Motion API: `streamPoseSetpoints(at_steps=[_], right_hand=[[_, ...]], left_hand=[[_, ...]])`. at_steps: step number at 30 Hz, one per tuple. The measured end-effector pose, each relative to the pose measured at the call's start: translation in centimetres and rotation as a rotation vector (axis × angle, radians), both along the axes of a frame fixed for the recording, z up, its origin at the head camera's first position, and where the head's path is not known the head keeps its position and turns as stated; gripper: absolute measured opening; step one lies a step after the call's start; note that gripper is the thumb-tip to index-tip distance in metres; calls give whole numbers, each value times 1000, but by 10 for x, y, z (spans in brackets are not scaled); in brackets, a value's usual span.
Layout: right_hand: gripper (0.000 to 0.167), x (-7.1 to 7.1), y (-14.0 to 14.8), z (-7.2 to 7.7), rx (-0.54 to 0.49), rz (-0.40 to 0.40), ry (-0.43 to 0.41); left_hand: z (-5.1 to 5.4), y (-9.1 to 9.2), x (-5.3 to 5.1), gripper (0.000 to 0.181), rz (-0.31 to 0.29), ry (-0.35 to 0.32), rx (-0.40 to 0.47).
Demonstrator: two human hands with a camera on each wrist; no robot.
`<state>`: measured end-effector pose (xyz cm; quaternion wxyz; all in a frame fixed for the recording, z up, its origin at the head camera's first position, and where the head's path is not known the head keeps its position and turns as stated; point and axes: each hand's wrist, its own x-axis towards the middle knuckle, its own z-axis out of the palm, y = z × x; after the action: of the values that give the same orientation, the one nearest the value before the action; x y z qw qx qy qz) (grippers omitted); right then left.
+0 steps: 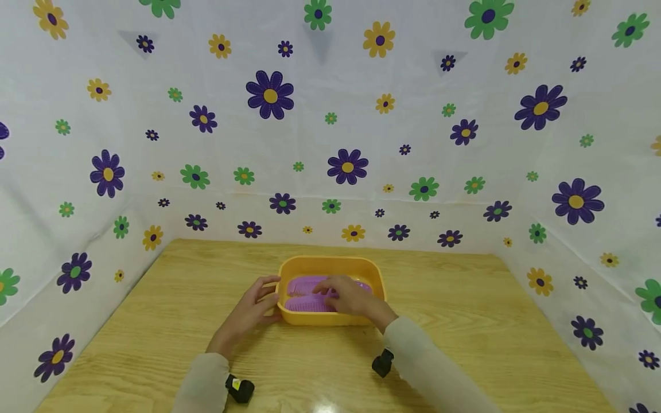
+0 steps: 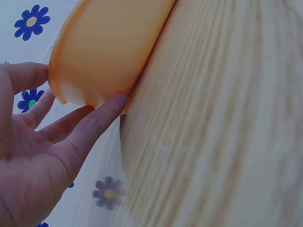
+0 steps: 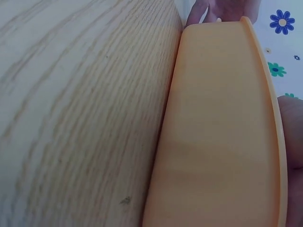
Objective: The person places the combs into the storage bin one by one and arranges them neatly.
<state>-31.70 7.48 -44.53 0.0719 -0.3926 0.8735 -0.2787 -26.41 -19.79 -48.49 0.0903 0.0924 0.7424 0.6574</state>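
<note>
An orange-yellow plastic tub [image 1: 330, 319] stands on the wooden table. Inside it lie purple combs [image 1: 304, 303], two of them side by side, teeth visible at the left. My left hand [image 1: 251, 304] touches the tub's left end with spread fingers. In the left wrist view, the thumb [image 2: 102, 116] of that hand rests low against the tub wall [image 2: 109, 47]. My right hand [image 1: 352, 296] reaches over the near rim into the tub, fingertips down at the combs. Whether those fingers pinch a comb is hidden. The right wrist view mostly shows the tub's outer side [image 3: 218, 118].
The wood-grain table [image 1: 465, 332] extends around the tub on all sides. White sheeting [image 1: 320, 137] printed with purple, green and yellow flowers encloses the table at the back and both sides. Black wrist cameras are strapped at both sleeves [image 1: 428, 367].
</note>
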Motion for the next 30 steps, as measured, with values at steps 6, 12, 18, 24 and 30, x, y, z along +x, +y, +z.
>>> streamPoseSetpoints(at_steps=[6,12,18,24,30], right_hand=[[27,-1,1,-7,-45,-11,-10],[27,1,4,-3,-57,-19,1],[29,3,15,6,-101,-68,-53],[29,2,31,15,-171,-76,-25],[29,5,52,28,-219,-186,45]], left_hand=[[-2,0,0,49,-12,-3,11],[-2,-1,-1,48,-10,-6,15],[1,-1,-2,49,-3,-14,-2],[1,0,-2,48,22,-19,-32],[1,-2,-2,47,28,-9,-74]])
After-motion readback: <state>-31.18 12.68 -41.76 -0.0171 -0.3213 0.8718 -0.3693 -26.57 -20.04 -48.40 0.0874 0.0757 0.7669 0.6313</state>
